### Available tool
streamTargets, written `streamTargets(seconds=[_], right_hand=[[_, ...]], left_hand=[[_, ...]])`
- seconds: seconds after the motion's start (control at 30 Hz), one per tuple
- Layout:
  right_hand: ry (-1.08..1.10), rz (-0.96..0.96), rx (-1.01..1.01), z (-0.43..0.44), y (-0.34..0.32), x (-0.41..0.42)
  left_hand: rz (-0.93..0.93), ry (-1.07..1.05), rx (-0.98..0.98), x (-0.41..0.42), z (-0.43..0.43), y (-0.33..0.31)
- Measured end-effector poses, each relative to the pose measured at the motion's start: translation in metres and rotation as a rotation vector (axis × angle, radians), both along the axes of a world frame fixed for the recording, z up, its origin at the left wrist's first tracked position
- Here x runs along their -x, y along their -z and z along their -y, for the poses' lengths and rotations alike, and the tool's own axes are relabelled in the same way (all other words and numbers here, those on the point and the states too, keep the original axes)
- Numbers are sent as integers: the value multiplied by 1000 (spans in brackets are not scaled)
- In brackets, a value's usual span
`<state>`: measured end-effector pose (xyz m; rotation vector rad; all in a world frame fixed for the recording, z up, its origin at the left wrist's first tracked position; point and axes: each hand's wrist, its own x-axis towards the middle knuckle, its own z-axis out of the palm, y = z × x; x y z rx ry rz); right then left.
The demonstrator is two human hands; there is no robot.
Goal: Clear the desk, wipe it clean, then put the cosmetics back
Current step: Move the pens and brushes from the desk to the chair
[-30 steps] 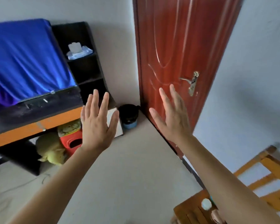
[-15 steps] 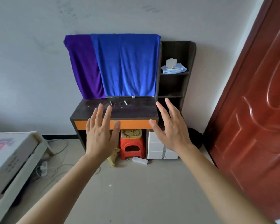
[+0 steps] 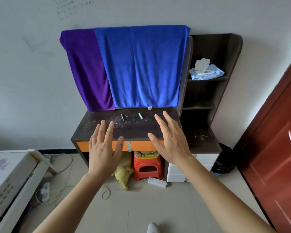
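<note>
Adapter (image 3: pixel 45 190) with loose cable on floor, near left: trip risk on approach. Left hand (image 3: pixel 104 152) spread, fingers straight, empty, in the air short of the counter (image 3: pixel 136 132). Counter top speckled with white dust. Two cosmetics lie far-centre, apart: brown pencil (image 3: pixel 122 117), then green stick (image 3: pixel 140 116). Both are thin, so they'd likely roll off or get smeared if wiping starts before they're lifted. Right hand (image 3: pixel 171 143) also spread, empty. Blue towel (image 3: pixel 141 64) hem hangs just above the counter and could drag through dust. Wipes (image 3: pixel 206 71) on right shelf.
</note>
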<state>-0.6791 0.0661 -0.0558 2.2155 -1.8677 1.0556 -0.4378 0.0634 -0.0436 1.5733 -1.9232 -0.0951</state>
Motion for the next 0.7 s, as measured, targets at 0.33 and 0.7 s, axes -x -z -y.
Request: streamTargets(seconds=[0.33, 0.7], right_hand=[[22, 48, -99, 237, 9, 10], [86, -39, -333, 400, 60, -3]], left_hand=[[-26, -42, -53, 21, 228, -17], [-23, -43, -197, -12, 410, 42]])
